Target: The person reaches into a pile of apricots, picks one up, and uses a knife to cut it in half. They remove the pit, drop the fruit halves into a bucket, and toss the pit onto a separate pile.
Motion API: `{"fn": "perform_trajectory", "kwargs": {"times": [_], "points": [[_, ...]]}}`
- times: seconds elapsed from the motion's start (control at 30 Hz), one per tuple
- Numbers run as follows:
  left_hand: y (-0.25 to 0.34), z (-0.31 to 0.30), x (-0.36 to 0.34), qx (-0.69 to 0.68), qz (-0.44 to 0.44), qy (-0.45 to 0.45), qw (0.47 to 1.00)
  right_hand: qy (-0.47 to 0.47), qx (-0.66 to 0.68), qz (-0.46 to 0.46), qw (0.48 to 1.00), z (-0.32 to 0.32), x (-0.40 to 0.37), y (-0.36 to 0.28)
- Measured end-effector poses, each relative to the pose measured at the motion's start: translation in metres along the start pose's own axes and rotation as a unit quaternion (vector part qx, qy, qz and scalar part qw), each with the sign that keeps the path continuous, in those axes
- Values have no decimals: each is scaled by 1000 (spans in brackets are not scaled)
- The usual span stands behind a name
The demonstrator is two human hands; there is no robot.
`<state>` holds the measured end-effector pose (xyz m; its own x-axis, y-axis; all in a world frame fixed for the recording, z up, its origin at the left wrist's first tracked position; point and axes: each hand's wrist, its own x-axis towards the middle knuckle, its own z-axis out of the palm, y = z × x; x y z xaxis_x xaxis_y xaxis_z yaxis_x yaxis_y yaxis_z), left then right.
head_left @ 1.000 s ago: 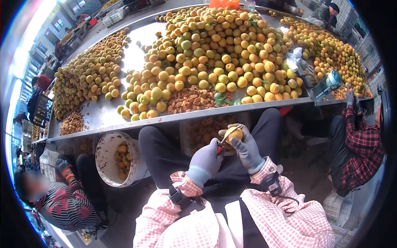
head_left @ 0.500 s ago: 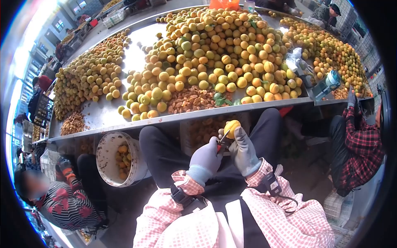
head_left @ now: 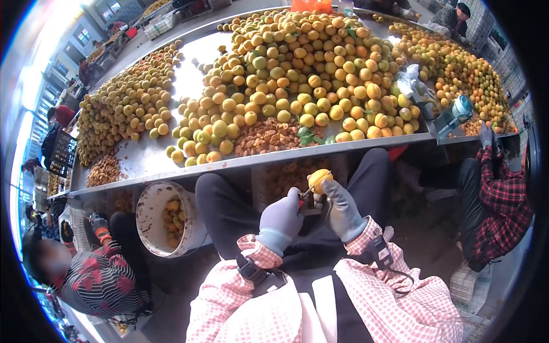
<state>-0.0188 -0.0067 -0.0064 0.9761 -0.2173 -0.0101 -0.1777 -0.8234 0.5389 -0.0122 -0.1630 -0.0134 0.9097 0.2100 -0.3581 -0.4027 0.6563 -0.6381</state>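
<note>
Sitting at the metal table (head_left: 191, 83), the person is closing the gloved left hand (head_left: 282, 220) around a red-handled knife (head_left: 305, 195) and is pinching an apricot (head_left: 319, 181) in the gloved right hand (head_left: 343, 212). The apricot is hovering in front of the table's near edge, with the blade touching it.

A tall heap of apricots (head_left: 309, 68) is covering the table's middle; brown pits (head_left: 263, 136) and green leaves (head_left: 307, 137) are lying close to its near edge. Another heap (head_left: 123, 111) is spreading over the table's left part, and light is glaring off the bare metal. Toward the table's right, a bottle (head_left: 452, 117) is leaning. A white bucket (head_left: 150, 222) holding fruit is standing below the table's near edge.

In the room, a worker in a striped top (head_left: 100, 280) is sitting near the table's left end, another in plaid (head_left: 503, 197) is sitting to its right, and windows (head_left: 83, 35) are showing beyond its far left side.
</note>
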Motion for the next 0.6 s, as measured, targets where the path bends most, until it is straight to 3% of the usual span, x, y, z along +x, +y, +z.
{"fn": "perform_trajectory", "kwargs": {"times": [0.1, 0.2, 0.27, 0.37, 0.43, 0.5, 0.6], "points": [[-3, 6, -2, 5, -8, -6, 1000, -28, -32, -39, 998, 0, 5, 1], [-4, 8, -2, -10, -16, -8, 1000, 31, 16, -24, 999, 3, 4, 1], [-7, 7, -4, -19, -19, -13, 1000, -34, 55, 13, 998, -11, 9, 4], [-15, -5, -9, -252, -22, 45, 966, 13, 70, 5, 997, -11, 11, -13], [-17, -17, -8, -310, -27, 56, 949, 30, 53, -9, 998, -16, 12, -12], [-16, -21, -6, -358, -7, 51, 932, -23, 46, 60, 997, -20, 7, -13], [-1, -27, 0, -397, 18, 17, 918, -23, 41, 114, 992, -13, 0, -13]]}}
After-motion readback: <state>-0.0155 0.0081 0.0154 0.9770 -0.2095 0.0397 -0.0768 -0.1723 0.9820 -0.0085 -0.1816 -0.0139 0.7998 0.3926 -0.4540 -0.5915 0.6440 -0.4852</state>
